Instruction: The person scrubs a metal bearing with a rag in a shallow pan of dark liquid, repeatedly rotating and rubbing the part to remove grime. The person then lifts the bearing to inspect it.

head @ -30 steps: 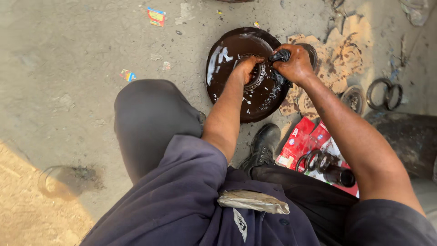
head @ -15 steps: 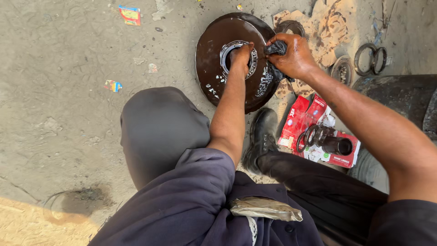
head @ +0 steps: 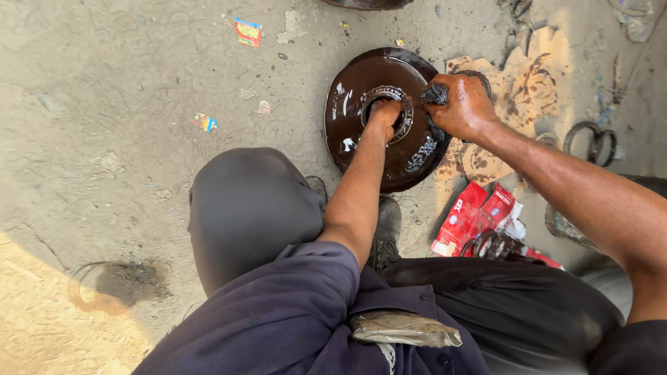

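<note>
Head view, looking down. Round dark greasy metal disc (head: 361,118) on the dirt ground (head: 125,139), ahead of the bent knee (head: 250,208). Left hand (head: 384,113): fingers pushed into the disc's centre ring (head: 403,104), curled and hidden; what they hold cannot be told. Right hand (head: 464,104): fist closed on a dark greasy rag (head: 434,94) at the disc's right edge. Red packet (head: 472,215) lies near the shoe (head: 386,232).

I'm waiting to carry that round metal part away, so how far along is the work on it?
Done: the dark round disc looks coated in wet grease, and a bearing ring sits in its centre hole. In hand: the left hand presses into that ring while the right hand grips a dark greasy rag at the rim. Left: the disc lies on the ground; how much remains cannot be told.
</note>
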